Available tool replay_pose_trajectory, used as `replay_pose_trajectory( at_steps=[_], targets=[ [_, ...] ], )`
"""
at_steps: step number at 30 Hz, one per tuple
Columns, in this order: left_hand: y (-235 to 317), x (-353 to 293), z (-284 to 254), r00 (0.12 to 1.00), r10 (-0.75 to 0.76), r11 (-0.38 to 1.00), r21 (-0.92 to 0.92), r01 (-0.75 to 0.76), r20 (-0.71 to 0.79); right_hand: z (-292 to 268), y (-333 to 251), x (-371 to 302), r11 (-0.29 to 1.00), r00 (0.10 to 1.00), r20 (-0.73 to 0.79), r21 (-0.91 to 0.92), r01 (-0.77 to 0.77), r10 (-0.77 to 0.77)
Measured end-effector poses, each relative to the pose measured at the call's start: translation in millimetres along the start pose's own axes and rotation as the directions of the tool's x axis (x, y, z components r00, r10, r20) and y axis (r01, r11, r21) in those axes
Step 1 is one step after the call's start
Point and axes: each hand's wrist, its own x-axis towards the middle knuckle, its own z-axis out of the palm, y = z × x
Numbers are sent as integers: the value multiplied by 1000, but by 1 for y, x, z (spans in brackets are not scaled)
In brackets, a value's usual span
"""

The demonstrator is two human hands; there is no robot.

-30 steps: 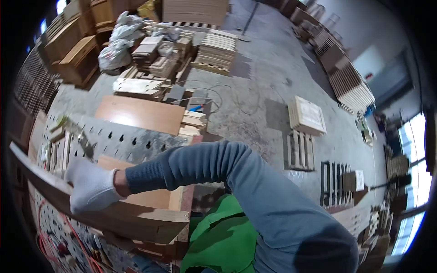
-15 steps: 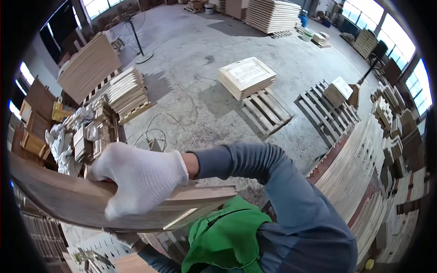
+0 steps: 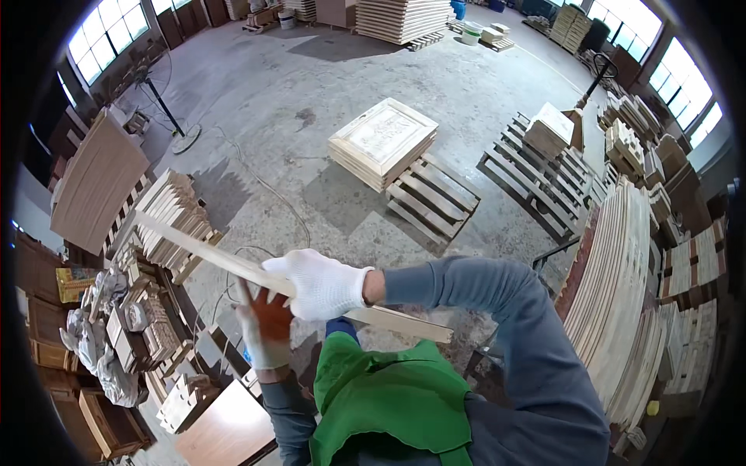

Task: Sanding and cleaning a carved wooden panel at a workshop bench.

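Note:
A long, pale wooden board (image 3: 203, 253) crosses in front of me, seen nearly edge-on. It slants from upper left to lower right. My right hand (image 3: 330, 286), in a white knit glove, is closed over the board near its middle. Just below the board is my left hand (image 3: 266, 330), palm up with its fingers spread. Its glove is white with a reddish-brown palm, and I cannot tell whether the fingertips touch the board. Under my forearms hangs a green apron (image 3: 392, 400).
A stack of carved panels (image 3: 382, 140) stands beyond the board, by a slatted pallet (image 3: 435, 203). Long boards (image 3: 606, 287) are piled at my right. At left are stacked panels (image 3: 167, 221), crumpled plastic (image 3: 97, 334) and a flat brown panel (image 3: 229, 427). A cable (image 3: 264, 186) lies on the floor.
The board has turned from showing its broad face to nearly edge-on. My right hand has moved right with it. My left hand has come up from beneath, fingers now spread. The view has shifted.

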Motion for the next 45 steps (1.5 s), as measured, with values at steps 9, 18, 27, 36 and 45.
replay_pose_trajectory(
  at_steps=[9,18,27,36,45],
  targets=[
    [-86,286,24,731,-590,777,3,629,-343,-130,124,66,872,846,-214,159,-463,488],
    [-191,510,90,659,-749,654,81,752,-71,-299,400,-110,129,10,-464,227,-965,886],
    [-254,770,161,640,-768,624,236,745,10,-423,565,-76,185,142,-158,961,-203,977],
    [-319,898,16,491,-807,161,677,718,-329,-466,609,3,382,-245,-517,813,-438,820],
    [-451,943,-151,617,-547,-77,768,636,-565,-392,690,78,39,-529,-296,896,-442,795]
  ],
)
